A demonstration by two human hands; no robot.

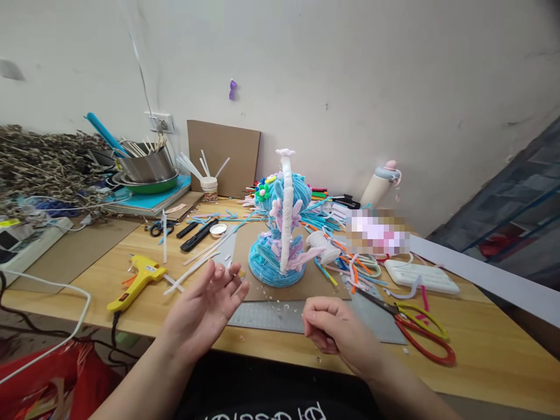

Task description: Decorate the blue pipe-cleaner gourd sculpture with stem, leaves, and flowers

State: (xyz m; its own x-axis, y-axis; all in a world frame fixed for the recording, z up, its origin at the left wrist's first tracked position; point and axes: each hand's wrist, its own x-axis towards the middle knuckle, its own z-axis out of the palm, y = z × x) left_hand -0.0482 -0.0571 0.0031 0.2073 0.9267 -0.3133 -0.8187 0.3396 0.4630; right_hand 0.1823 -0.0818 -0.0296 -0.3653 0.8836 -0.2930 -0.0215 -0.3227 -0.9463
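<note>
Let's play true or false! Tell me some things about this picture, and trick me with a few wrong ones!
1. The left hand is open. True.
2. The right hand is spread out flat. False: the right hand is curled closed.
3. The fuzzy blue model stands on brown cardboard. True.
4. The big scissors lie beside the yellow glue gun. False: the big scissors lie right of the right hand, and the yellow glue gun is over on the left.
5. The little paper cup is empty. False: the little paper cup has white sticks in it.
</note>
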